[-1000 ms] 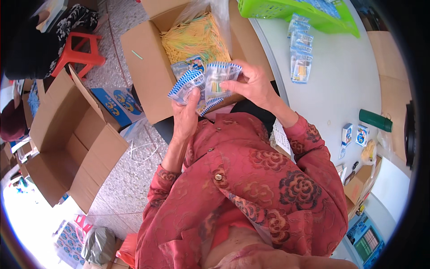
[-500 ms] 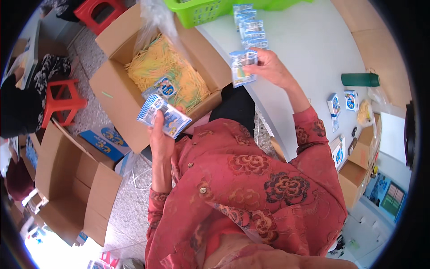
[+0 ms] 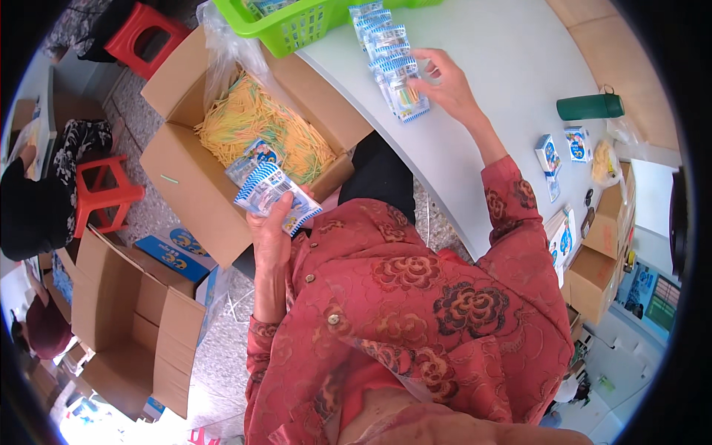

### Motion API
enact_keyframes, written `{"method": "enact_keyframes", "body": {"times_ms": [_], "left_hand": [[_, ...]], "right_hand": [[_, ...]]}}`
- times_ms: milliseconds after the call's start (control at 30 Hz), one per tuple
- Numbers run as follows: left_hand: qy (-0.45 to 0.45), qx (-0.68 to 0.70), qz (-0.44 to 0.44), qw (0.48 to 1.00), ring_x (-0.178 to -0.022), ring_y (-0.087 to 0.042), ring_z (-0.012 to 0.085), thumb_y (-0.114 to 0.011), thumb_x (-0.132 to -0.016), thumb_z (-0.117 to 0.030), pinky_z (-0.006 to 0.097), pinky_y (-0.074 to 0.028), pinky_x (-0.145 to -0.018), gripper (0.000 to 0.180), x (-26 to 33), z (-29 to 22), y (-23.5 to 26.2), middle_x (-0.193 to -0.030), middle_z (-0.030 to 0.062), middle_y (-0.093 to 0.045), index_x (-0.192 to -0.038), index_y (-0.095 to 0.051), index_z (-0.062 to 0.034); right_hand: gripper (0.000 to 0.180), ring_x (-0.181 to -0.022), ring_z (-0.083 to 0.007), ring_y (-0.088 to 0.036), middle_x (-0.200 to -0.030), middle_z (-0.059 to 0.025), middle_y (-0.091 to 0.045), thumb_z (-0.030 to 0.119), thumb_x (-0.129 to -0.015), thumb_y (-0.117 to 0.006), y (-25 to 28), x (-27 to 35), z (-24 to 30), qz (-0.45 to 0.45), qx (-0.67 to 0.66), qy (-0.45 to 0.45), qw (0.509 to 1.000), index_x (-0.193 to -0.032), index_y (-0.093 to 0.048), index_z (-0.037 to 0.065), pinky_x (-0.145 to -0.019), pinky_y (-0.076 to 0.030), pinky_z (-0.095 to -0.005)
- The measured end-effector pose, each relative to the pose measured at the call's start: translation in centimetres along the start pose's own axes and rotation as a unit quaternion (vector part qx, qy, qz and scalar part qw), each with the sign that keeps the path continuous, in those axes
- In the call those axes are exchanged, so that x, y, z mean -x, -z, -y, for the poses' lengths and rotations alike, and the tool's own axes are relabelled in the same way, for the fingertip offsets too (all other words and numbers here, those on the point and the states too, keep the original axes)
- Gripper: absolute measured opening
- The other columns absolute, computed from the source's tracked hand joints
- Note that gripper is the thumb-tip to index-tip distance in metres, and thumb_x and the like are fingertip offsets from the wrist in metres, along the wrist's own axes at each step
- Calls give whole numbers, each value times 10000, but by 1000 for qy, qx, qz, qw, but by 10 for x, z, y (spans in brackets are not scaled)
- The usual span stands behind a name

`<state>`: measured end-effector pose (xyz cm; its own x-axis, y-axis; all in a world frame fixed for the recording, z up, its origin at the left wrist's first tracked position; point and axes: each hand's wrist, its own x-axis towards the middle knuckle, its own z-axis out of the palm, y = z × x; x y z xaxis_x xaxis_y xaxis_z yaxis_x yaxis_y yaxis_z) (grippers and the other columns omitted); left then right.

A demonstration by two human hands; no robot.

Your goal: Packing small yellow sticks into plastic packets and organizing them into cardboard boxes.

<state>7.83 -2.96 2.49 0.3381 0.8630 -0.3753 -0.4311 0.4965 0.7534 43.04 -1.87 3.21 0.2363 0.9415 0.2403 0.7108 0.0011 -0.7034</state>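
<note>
My left hand (image 3: 272,228) grips a blue-and-white striped plastic packet (image 3: 273,194), held over the near edge of a cardboard box (image 3: 194,194). Thin yellow and green sticks (image 3: 259,119) fill that box, and another blue-and-white packet (image 3: 256,157) lies on them, partly behind the held one. Over the white table, my right hand (image 3: 445,87) has its fingers apart and seems to hold nothing. Beside its fingertips is the nearest packet (image 3: 404,93) of an overlapping row of small packets (image 3: 382,37), with colored sticks showing through its clear front.
A green basket (image 3: 278,33) stands at the table's far left. Toward the right of the white table (image 3: 486,52) are a green bottle (image 3: 589,107) and small boxes (image 3: 549,156). An open carton (image 3: 137,319) and red stools (image 3: 107,189) stand on the floor at left.
My right hand has set its packet down at the near end of the row and let go. My left hand still holds its packet, now tilted a little differently. The view has shifted slightly.
</note>
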Motion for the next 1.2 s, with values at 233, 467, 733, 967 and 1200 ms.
{"method": "enact_keyframes", "body": {"times_ms": [233,467,733,967,1200], "left_hand": [[-62,-103,-1,993,-764,-603,129,-617,-766,9,265,-496,-680,189,-3,10,2,-875,74,-629,-949,-575,-13],[-145,-187,-36,971,-790,-577,103,-634,-754,17,238,-476,-703,207,5,2,0,-891,41,-614,-957,-593,13],[-94,-83,-47,991,-851,-570,111,-617,-784,-40,261,-468,-752,261,8,-12,16,-956,45,-606,-1037,-558,-19],[2,16,1,1000,-911,-575,125,-606,-800,-50,276,-465,-806,296,8,-22,30,-1019,43,-601,-1089,-541,-39],[-84,-16,-50,995,-867,-586,111,-628,-759,11,270,-476,-782,279,9,-20,26,-955,41,-619,-1027,-566,-36]], "right_hand": [[259,-686,-77,-527,-810,-19,-570,127,-788,-622,-52,32,89,115,-220,43,968,-1021,-548,42,-622,-450,-234],[278,-586,-244,-541,-669,-114,-552,225,-712,-685,-120,43,146,224,-168,99,955,-861,-550,33,-543,-414,-332],[146,-662,-165,-588,-744,-110,-610,107,-759,-638,-133,22,157,254,-222,158,928,-861,-607,7,-591,-452,-272],[201,-754,-89,-574,-849,-67,-630,91,-795,-620,-131,14,164,327,-263,95,903,-969,-602,-8,-663,-461,-231],[187,-654,-82,-510,-755,-51,-588,156,-788,-638,-135,12,166,336,-201,51,919,-859,-580,-7,-604,-428,-229]]}}
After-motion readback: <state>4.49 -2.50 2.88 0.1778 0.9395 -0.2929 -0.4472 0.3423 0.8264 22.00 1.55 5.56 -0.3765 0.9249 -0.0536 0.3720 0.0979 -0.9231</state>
